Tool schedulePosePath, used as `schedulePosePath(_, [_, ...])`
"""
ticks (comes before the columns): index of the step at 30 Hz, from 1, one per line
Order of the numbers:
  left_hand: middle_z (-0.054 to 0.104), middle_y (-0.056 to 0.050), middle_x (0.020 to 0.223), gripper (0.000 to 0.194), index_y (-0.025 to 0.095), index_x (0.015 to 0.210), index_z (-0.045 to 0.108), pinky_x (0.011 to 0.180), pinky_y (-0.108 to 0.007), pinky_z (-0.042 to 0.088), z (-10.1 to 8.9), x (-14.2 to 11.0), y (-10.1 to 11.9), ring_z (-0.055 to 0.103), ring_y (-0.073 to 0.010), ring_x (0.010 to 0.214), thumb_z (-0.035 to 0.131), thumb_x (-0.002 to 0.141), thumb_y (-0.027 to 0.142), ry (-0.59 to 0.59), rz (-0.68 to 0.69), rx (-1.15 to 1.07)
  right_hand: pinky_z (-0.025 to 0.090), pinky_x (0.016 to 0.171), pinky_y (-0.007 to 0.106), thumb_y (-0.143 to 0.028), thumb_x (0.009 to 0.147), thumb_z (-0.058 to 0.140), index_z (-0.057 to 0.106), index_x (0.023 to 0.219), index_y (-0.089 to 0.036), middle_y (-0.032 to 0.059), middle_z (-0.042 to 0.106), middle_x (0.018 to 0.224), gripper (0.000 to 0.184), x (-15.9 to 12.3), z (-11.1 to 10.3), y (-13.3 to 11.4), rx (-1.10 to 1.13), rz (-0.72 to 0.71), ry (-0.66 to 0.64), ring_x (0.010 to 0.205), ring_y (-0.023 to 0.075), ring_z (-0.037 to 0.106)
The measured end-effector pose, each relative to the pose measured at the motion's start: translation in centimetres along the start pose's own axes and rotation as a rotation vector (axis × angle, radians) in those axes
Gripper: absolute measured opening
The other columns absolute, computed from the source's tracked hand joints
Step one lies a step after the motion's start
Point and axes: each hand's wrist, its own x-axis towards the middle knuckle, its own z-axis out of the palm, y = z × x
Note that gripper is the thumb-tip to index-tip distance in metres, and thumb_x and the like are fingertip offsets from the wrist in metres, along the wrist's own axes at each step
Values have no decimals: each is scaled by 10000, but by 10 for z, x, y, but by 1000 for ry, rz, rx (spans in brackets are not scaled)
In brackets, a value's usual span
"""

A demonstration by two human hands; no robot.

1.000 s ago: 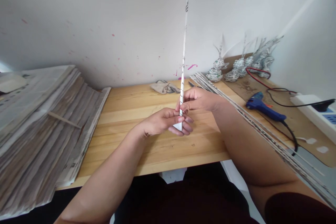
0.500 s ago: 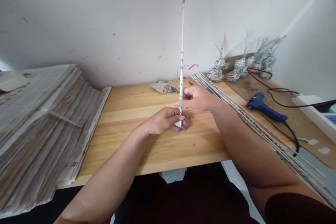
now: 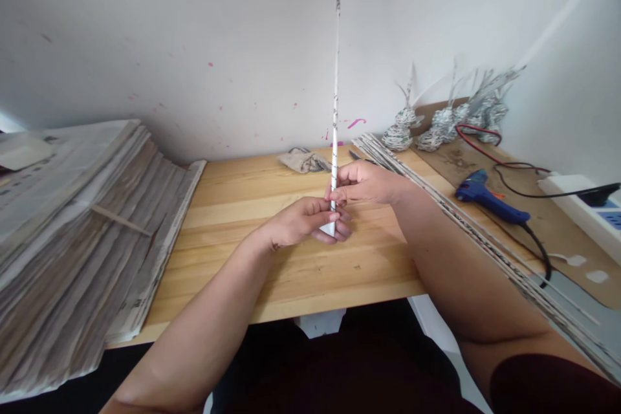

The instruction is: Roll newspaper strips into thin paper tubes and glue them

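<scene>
A long, thin paper stick stood almost straight up in front of the person, above the worktop. It was white with small black marks, and its top reached the upper edge of the view. The bottom was fatter, with a white pointy bit at the end.

The left hand held the stick near the bottom. Its thumb pressed on the front, and the other fingers curled behind. The right hand was just above it, with its fingers pinching the stick too. The two hands were very close together.

Behind the hands, a crumpled cloth lay near the wall, which had pink spots on it. On the left was a big pile of newspapers.

On the right, a bunch of other paper sticks ran along beside the right arm. Past them, a blue glue gun lay on a brown board. A white power strip with a black plug was next to it. Some bumpy paper shapes stood in the back corner.
</scene>
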Motion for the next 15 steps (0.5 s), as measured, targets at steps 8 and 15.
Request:
schedulePosePath(8, [705,-94,877,257,134,947,634,725,-305,536,0,4,-1,682,-175,805,721,794,322,141,33,-13,475,602,241,-337,733,769,638,777,-148,-1,668,664,234,5,3,1,-28,-41,128,619,110,598])
schedulePosePath(15, [714,-82,772,278,105,883,645,638,-263,547,-4,10,0,679,-147,685,794,707,260,458,156,-124,479,597,258,-404,701,797,666,771,-147,3,650,638,297,10,8,-1,5,-125,429,601,119,590])
